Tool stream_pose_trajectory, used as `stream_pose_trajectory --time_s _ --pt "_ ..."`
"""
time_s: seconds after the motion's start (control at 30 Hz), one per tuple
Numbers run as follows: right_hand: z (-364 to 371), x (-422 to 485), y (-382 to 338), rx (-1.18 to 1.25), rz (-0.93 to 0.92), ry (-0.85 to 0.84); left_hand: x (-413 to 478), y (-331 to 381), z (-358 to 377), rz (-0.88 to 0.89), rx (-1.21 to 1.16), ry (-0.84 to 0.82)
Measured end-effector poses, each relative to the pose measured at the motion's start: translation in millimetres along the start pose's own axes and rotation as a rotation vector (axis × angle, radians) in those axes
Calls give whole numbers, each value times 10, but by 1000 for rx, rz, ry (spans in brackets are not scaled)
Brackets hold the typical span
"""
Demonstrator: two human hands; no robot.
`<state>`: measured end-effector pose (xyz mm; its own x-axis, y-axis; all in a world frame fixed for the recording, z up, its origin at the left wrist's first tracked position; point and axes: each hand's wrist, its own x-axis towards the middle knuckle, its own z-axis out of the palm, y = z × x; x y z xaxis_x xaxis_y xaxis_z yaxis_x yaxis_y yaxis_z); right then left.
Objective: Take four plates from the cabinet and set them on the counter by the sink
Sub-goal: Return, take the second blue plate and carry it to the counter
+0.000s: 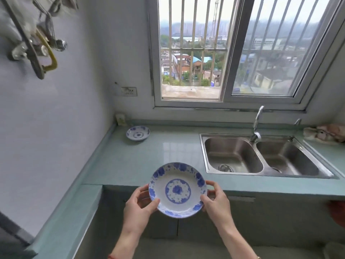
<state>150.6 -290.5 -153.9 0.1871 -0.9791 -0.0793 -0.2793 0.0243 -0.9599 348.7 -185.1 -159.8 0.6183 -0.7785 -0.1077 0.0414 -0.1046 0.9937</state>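
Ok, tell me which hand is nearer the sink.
Right. The right hand grips the held plate on the edge facing the sink; the left hand grips the opposite edge, farther away.

No readable text, label, brand or number appears anywhere.

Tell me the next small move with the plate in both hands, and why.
Probably carry the held plate forward and set it down on the bare counter left of the sink. The left hand and right hand grip its opposite rims, and it hangs over the counter's front edge, not yet resting. Only one other plate sits there, in the back corner.
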Motion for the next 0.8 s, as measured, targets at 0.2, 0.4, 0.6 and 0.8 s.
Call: stream_pose_trajectory --time_s 0.2,0.4,0.6,0.8 --pt "473 1561 -174 -59 38 -74 1487 116 303 -43 50 54" --pt "991 2878 -235 -149 79 -60 2874 63 532 -80 31 70" --pt "1543 4128 -144 -212 133 17 4262 -152 724 -132 -8 -12" --pt "1904 5127 103 -253 205 81 5372 -502 940 -241 -35 -118"
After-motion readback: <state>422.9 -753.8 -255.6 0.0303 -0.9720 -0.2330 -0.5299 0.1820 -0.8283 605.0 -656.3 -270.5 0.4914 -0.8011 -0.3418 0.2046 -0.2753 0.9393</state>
